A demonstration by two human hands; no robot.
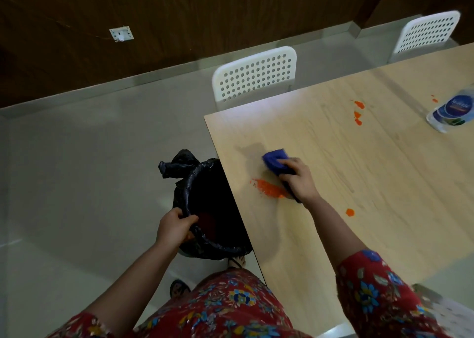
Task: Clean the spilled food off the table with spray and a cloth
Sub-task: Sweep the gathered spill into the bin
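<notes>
Floral sleeve [379,294] nearest; left hand [177,226] grips bin [205,201] rim at table [359,183] left edge, right hand [298,178] clutches blue cloth [275,161] just beside near orange smear [270,189], so mid-job: that smear, near-right spot [349,212], far blobs [358,113] left to wipe; spray bottle [452,111] far right.

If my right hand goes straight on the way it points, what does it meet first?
Likely nothing: ahead of the right hand and blue cloth lies bare table up to its edge.
</notes>
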